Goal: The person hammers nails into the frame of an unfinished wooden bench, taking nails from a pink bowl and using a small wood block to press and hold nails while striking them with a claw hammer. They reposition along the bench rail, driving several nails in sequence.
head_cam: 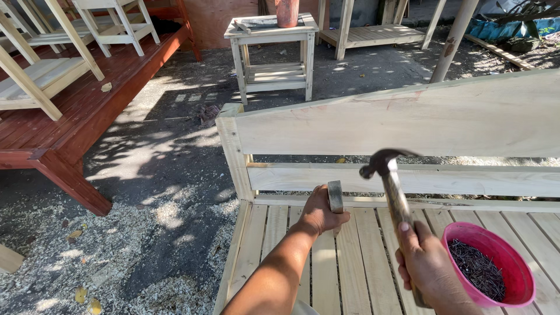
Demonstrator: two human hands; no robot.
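Observation:
My right hand [429,265] grips the worn handle of a claw hammer [386,169], whose dark head is raised above the slatted seat of an unpainted wooden bench [274,233]. My left hand [319,211] holds a small upright wooden block [335,196] against the seat, close to the lower rail of the bench's backrest [408,119]. On the seat slats just right of my right hand sits a pink plastic bowl [513,289] filled with dark nails [478,269].
Dark ground strewn with sawdust [163,256] lies left of the bench. A small unpainted wooden table [273,46] stands beyond, with a reddish container [286,11] on top. A red-brown wooden platform [76,116] carries pale wooden frames at the left.

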